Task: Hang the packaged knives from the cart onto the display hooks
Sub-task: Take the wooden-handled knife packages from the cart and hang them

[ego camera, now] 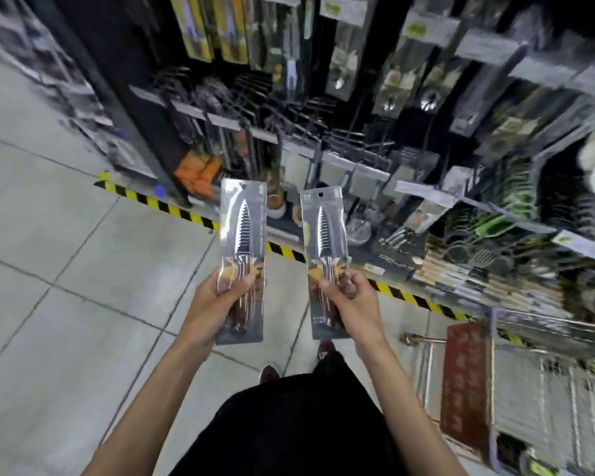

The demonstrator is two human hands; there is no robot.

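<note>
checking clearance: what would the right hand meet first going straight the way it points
Likely the black wire display hooks, reached first by the clear-packaged knife the right hand holds; depth is unclear.

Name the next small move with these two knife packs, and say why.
Probably raise the right knife pack toward the display hooks and slip its hang hole over a bare one. The right hand grips it, and the left hand the left knife pack, by the handle end, holes uppermost; neither is hung yet.

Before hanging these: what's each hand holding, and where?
Left hand grips the left knife pack at its handle end; right hand grips the right knife pack likewise.
</note>
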